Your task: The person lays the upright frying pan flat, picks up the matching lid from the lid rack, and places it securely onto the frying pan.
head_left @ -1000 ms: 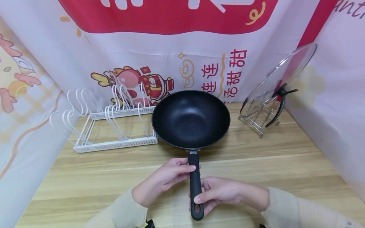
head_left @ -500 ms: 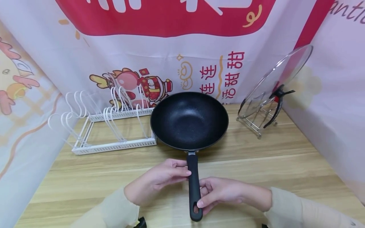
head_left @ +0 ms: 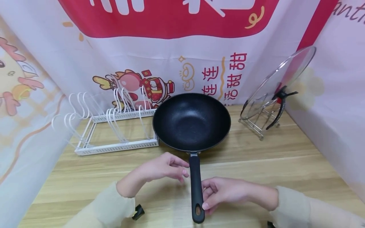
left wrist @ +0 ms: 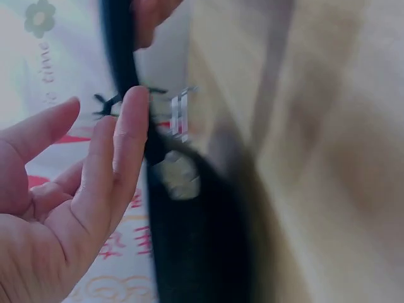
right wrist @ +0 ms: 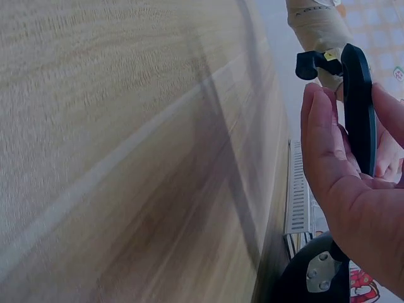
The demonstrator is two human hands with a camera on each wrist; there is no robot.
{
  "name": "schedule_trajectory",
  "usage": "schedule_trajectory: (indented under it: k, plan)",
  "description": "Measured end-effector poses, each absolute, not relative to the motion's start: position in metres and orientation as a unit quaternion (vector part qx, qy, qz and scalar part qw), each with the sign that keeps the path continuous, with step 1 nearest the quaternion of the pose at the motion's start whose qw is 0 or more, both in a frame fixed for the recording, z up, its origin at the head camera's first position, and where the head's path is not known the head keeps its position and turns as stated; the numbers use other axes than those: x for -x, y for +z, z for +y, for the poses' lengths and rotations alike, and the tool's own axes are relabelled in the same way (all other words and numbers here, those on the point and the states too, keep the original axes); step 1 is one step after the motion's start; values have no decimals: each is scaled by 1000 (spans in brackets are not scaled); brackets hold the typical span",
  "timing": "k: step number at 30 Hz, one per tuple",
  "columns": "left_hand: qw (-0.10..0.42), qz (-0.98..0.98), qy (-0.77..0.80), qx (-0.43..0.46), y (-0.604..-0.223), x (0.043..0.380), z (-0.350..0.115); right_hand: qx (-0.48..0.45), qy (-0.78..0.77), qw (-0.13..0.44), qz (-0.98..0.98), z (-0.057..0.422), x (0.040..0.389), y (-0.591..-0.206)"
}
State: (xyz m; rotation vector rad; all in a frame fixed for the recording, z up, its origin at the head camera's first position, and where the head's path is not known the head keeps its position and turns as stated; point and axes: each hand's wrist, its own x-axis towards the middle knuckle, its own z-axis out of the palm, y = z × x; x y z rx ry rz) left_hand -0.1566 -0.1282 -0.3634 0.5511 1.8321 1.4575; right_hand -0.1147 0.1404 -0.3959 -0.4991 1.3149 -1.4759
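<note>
A black frying pan (head_left: 191, 122) sits on the wooden table, its long handle (head_left: 195, 186) pointing toward the person. To the left of the handle is my left hand (head_left: 159, 169), fingers relaxed and apart, tips right at the handle's edge. My left fingers (left wrist: 129, 136) overlap the handle in the left wrist view. Nearer the handle's end, my right hand (head_left: 225, 194) stays at its right side, thumb tip beside the hanging hole. The right wrist view shows the handle between my loosely spread thumb and fingers (right wrist: 322, 120), with a gap on the finger side.
A white wire rack (head_left: 117, 147) stands left of the pan, close to its rim. At the back right, a glass lid (head_left: 280, 76) leans in a small metal stand (head_left: 255, 126). Printed cloth (head_left: 159, 47) encloses the back and sides of the table (head_left: 256, 171).
My left hand has let go of the handle and drawn back left. The right thumb has slid from the handle's top to its right edge. The pan stays in place.
</note>
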Motion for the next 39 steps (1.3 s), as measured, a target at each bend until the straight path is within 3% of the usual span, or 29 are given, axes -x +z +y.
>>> schedule_trajectory:
  k: [14, 20, 39]
  plan:
    - [308, 727, 554, -264, -316, 172, -96, 264, -599, 465, 596, 155, 118, -388]
    - [270, 743, 548, -274, -305, 181, -71, 285, -583, 413, 639, 167, 123, -380]
    - [130, 790, 529, -282, -290, 214, 3, 205, -606, 230, 733, 258, 167, -380]
